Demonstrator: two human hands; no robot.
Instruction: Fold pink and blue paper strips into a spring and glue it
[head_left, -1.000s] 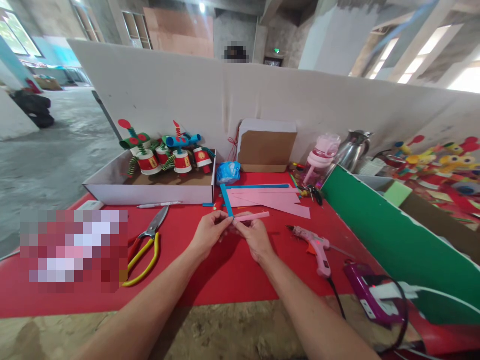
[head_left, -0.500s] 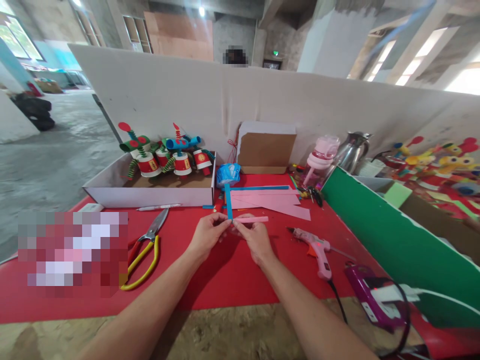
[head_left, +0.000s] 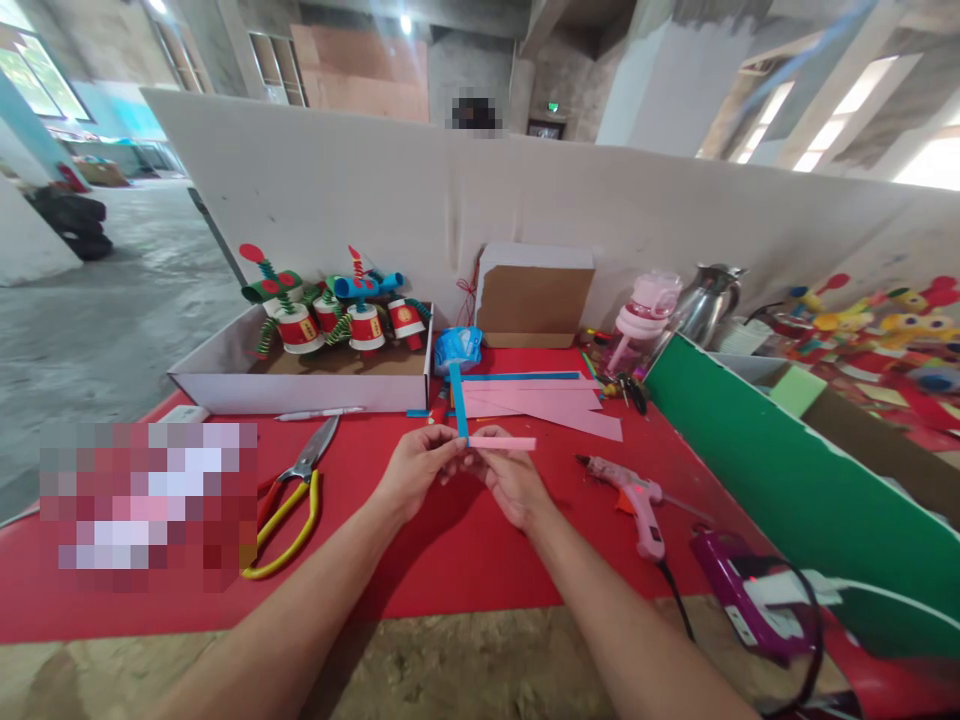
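The left hand [head_left: 420,465] pinches, between thumb and fingers, the corner where a blue strip [head_left: 459,400] and a pink strip [head_left: 510,443] meet. The right hand [head_left: 516,480] is at the same corner, its fingers partly behind the pink strip; how firmly it grasps, if at all, cannot be told. The two strips are in front of the person, over the middle of the red-covered desk [head_left: 480,570], the blue one pointing away and the pink one reaching to the right, roughly at a right angle. Just beyond lie pink paper sheets [head_left: 555,402] and a blue packet [head_left: 457,348]. To the right of the hands rests a pink glue gun [head_left: 636,498]; to the left, scissors [head_left: 300,490] with red and yellow handles. Behind the scissors, a white box [head_left: 300,390] holds paper-cup figures [head_left: 365,328].
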